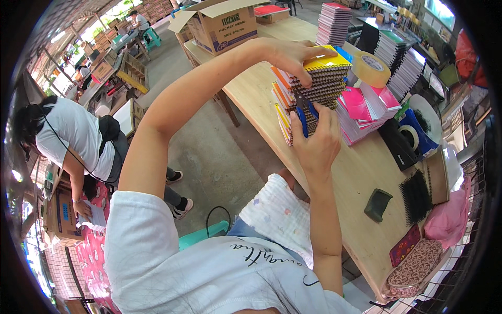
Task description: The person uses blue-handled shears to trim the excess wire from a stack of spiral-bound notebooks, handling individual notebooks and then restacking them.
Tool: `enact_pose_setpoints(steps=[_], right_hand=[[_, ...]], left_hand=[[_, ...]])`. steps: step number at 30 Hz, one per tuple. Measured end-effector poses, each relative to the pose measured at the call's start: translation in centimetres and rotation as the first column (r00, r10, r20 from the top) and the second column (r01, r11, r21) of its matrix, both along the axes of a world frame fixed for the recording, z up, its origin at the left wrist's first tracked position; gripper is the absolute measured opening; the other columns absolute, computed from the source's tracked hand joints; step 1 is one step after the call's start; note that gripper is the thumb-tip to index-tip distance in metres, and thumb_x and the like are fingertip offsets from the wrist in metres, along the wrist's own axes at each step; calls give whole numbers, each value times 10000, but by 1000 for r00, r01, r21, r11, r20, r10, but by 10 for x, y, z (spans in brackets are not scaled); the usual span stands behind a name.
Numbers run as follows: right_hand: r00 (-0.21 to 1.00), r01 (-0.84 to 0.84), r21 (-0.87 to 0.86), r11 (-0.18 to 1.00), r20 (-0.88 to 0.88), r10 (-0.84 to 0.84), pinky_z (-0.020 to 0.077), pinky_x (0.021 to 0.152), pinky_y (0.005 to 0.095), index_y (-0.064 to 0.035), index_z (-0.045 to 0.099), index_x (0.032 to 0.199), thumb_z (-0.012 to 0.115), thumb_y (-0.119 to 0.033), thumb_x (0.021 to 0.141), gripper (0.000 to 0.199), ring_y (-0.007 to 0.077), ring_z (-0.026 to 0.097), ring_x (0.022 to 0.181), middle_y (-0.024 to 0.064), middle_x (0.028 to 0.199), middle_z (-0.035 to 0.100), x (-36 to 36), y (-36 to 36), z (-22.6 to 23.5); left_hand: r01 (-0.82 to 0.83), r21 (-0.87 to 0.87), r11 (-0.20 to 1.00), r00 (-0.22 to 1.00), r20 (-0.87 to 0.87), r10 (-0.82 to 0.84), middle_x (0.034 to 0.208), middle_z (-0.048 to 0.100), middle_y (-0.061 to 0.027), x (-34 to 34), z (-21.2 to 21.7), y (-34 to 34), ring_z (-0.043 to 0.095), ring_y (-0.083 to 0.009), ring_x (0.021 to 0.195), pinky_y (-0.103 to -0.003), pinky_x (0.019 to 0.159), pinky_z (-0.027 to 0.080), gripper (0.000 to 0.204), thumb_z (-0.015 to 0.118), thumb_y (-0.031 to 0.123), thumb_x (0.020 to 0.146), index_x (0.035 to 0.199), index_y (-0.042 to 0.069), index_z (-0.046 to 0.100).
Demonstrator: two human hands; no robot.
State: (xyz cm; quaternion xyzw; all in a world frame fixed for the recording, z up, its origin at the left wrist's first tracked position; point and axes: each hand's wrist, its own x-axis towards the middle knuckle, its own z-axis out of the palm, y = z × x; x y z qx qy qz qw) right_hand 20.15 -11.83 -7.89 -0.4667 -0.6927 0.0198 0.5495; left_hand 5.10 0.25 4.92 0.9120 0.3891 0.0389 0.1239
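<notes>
A tall stack of small spiral notebooks (327,83) stands on the wooden table in front of me, its dark wire bindings facing me and a yellow cover on top. My left hand (293,56) reaches over from the left and grips the top of the stack, fingers across the yellow cover and thumb down against the bindings. In my right hand (321,140) is a pair of blue-handled pliers (301,116), closed in my fingers. The pliers' jaws point up at the wire bindings, just below my left thumb; whether they grip a wire is too small to tell.
Right of the stack are pink notebooks (361,107) and a big tape roll (372,70). An open carton (222,29) stands at the table's far left. Nearer lie a dark green block (377,204), a black brush (415,198) and a patterned pouch (415,268). A co-worker (73,133) bends at left.
</notes>
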Motion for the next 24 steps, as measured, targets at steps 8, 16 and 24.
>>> enact_pose_setpoints(steps=[8,16,24], right_hand=[[616,-751,-488,445,-760,206,482,673,404,-15,599,979,696,-256,828,301,295,608,766,140,847,600,9,9,12],[999,-34,-29,999,-32,33,419,809,452,-31,572,1088,708,-344,792,451,316,556,960,131,986,567,-6,-6,-13],[1000,10,-15,1000,-3,-10,419,810,452,-35,574,1103,724,-343,775,474,322,551,965,128,1001,567,-1,-3,-22]], left_hand=[[-12,26,1000,1000,22,12,1394,387,-245,-1,-4,0,444,-381,1262,-404,1055,389,1019,673,304,597,1509,190,232],[-53,-11,999,999,5,53,1403,393,-240,1,0,-3,444,-386,1266,-400,1061,382,1002,678,328,621,1509,200,230],[-3,127,992,995,-100,16,1393,414,-244,5,9,-14,466,-373,1261,-406,1040,399,1136,794,424,572,1491,78,223]])
